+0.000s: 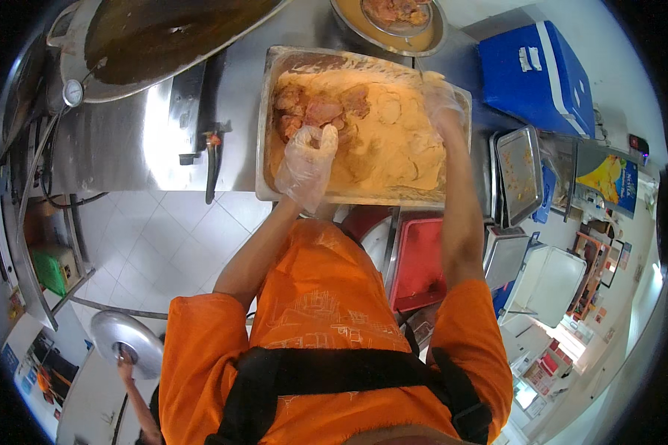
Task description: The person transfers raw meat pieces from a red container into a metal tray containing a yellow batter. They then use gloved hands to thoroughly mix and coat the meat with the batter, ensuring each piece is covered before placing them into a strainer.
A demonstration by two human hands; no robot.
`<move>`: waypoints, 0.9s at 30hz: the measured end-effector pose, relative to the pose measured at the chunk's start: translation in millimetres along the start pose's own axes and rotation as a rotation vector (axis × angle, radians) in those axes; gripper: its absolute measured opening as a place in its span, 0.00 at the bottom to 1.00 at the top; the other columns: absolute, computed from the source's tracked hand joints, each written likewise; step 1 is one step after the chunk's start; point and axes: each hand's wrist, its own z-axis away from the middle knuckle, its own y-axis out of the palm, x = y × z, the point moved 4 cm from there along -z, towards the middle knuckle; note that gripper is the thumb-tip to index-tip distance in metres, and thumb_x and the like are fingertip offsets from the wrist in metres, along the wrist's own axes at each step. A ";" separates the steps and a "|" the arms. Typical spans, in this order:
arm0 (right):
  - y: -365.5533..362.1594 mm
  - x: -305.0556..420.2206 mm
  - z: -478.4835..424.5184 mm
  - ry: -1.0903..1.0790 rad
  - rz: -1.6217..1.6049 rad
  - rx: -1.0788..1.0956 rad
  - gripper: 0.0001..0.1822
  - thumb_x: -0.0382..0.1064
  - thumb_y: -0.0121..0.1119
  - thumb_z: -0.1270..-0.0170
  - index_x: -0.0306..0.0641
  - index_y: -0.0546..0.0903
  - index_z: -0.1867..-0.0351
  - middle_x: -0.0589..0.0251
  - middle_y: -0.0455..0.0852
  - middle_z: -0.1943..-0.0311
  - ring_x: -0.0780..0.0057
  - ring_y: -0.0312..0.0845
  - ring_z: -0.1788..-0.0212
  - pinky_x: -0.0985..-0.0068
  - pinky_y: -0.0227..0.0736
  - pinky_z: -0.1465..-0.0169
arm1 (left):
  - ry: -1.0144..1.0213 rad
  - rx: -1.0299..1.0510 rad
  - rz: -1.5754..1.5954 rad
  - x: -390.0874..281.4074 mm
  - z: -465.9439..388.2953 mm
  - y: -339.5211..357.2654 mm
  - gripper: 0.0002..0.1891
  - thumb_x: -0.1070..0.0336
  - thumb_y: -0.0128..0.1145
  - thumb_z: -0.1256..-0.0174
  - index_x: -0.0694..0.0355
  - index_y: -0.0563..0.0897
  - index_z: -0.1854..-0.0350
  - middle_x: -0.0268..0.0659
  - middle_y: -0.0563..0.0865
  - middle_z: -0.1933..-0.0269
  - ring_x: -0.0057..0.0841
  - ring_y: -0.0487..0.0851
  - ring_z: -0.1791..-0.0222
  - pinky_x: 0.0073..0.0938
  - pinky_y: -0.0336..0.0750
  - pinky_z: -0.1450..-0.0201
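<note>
A shallow metal tray (262,161) on the steel counter holds orange-yellow breading flour (392,150). Raw, reddish meat pieces (323,110), apparently seasoned chicken, lie together in its left part. My left hand (307,164), in a clear plastic glove, is at the near edge of these pieces with its thumb raised and flour on the fingertips. Whether it grips a piece is hidden. Also gloved, my right hand (441,105) is over the tray's far right corner. Its fingers are blurred and caked with flour, so I cannot make out what they hold.
Left stands a large pan of dark oil (145,44) with a dial thermometer (73,93). Behind the tray is a bowl (438,39) with meat in a strainer (401,30). A blue cooler (526,78) and metal trays (520,172) stand right. Below left, another person's hand (124,364) holds a round lid (128,339).
</note>
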 end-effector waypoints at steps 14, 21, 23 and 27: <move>-68.8 14.2 180.3 -0.197 -0.267 0.026 0.14 0.32 0.51 0.34 0.36 0.77 0.48 0.52 0.81 0.53 0.59 0.79 0.51 0.65 0.76 0.50 | 0.244 -0.083 -0.143 11.7 34.3 -4.3 0.15 0.56 0.66 0.34 0.63 0.81 0.69 0.45 0.85 0.70 0.42 0.83 0.69 0.40 0.76 0.64; -89.9 79.8 199.5 -0.258 -0.164 0.106 0.14 0.34 0.55 0.37 0.34 0.79 0.51 0.44 0.82 0.58 0.45 0.77 0.54 0.56 0.74 0.52 | 0.221 0.122 -0.297 10.0 36.4 5.6 0.15 0.54 0.59 0.30 0.62 0.84 0.63 0.44 0.87 0.66 0.39 0.86 0.64 0.39 0.78 0.57; -81.9 80.1 199.2 -0.128 -0.262 0.153 0.14 0.37 0.55 0.36 0.34 0.78 0.51 0.44 0.82 0.59 0.46 0.80 0.54 0.54 0.75 0.53 | 0.225 0.232 -0.584 -23.0 41.4 15.5 0.16 0.53 0.55 0.28 0.62 0.84 0.57 0.44 0.88 0.65 0.38 0.87 0.64 0.39 0.79 0.57; -45.9 57.5 197.2 -0.107 -0.373 0.066 0.15 0.42 0.50 0.31 0.34 0.77 0.50 0.42 0.83 0.58 0.43 0.80 0.54 0.50 0.75 0.52 | 0.553 0.574 -1.133 22.7 39.4 101.4 0.21 0.50 0.51 0.27 0.64 0.76 0.44 0.53 0.86 0.60 0.49 0.85 0.58 0.54 0.78 0.59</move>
